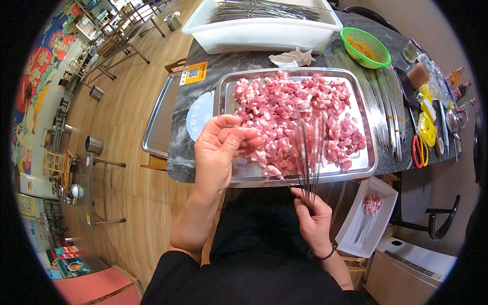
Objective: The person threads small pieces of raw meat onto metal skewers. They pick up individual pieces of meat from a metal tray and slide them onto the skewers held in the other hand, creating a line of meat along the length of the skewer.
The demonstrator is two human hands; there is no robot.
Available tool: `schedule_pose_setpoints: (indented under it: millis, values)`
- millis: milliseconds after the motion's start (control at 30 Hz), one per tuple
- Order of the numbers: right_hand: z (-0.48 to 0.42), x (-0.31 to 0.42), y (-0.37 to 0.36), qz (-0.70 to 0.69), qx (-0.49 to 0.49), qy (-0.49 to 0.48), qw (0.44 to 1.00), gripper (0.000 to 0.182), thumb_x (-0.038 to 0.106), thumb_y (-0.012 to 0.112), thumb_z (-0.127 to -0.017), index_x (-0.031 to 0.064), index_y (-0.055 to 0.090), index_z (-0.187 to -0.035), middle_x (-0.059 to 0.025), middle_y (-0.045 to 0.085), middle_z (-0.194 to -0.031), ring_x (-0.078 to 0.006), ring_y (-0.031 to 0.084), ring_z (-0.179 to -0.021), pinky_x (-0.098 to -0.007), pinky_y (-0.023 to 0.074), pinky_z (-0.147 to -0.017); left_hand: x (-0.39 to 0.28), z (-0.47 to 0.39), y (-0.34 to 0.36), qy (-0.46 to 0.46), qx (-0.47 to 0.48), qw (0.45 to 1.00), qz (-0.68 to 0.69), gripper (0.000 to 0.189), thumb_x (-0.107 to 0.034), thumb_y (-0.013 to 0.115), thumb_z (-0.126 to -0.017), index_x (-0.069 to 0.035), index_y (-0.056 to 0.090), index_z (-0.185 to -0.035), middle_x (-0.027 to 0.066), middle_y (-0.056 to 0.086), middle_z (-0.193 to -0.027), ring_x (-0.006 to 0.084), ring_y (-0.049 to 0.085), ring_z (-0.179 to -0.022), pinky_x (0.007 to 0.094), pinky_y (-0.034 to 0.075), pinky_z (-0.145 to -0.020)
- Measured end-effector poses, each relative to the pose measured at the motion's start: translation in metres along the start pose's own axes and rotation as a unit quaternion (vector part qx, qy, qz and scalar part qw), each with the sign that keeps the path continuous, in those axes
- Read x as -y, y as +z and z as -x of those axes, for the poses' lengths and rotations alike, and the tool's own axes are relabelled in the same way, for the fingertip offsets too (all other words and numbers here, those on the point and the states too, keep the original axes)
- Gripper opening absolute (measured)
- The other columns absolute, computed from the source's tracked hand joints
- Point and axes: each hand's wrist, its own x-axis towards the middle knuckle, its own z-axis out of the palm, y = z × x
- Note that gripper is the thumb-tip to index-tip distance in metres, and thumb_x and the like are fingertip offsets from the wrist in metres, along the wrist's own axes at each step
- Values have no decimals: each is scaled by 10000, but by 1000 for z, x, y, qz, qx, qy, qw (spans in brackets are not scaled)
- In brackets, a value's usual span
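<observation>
Diced raw meat (pixel 286 99) is heaped across a shiny metal tray (pixel 371 160) in front of me. My right hand (pixel 314 217) grips a fanned bundle of thin metal skewers (pixel 308 175), points upward over the tray's near edge. From the same hand one skewer slants up to the left, with a chunk of meat (pixel 272 171) threaded on it. My left hand (pixel 225 146) is above the tray's near left corner, its thumb and fingers curled closely around that skewer's upper end. Whether a meat piece is between those fingers is hidden.
A white tub (pixel 263 36) of skewers stands behind the tray. Loose skewers (pixel 381 103), a green basket (pixel 385 57) and scissors (pixel 419 152) lie right. Below right, a white bin (pixel 349 236) holds meat skewers. A blue disc (pixel 200 114) sits left.
</observation>
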Motion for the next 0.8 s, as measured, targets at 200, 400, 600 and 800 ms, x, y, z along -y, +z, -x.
schedule_pose_setpoints:
  millis: [200, 400, 600, 800]
  values:
    - [3, -10, 2, -19, 7, 2, 1000, 280, -31, 605, -890, 5, 688, -1154, -47, 680, -929, -72, 582, -784, -234, 476, -720, 4, 9, 1, 28, -6, 1000, -11, 257, -100, 609, -965, -32, 509, -1191, 156, 711, -941, 233, 724, -822, 349, 612, -698]
    - [-1, -4, 16, -38, 19, -7, 999, 300, -35, 598, -886, 7, 683, -1171, -29, 664, -896, -66, 564, -760, -221, 464, -697, 7, 21, 24, 60, -23, 998, -11, 309, -73, 591, -972, -5, 477, -1251, 172, 697, -952, 221, 711, -828, 344, 601, -690]
    - [-5, 4, 22, -107, 52, 52, 992, 265, 0, 607, -919, 12, 678, -1174, 43, 605, -800, -22, 498, -667, -191, 414, -596, 20, 16, 22, -74, 2, 990, 120, 266, -229, 485, -1038, -20, 515, -1200, 132, 682, -891, 211, 697, -746, 348, 596, -670]
    - [-3, 12, 33, -173, 58, 99, 978, 272, 19, 597, -944, 7, 656, -1210, 51, 570, -803, -11, 456, -654, -180, 377, -567, 29, 22, 33, -101, 17, 971, 217, 278, -300, 437, -1055, -48, 552, -1038, 16, 516, -654, 122, 512, -536, 275, 449, -520]
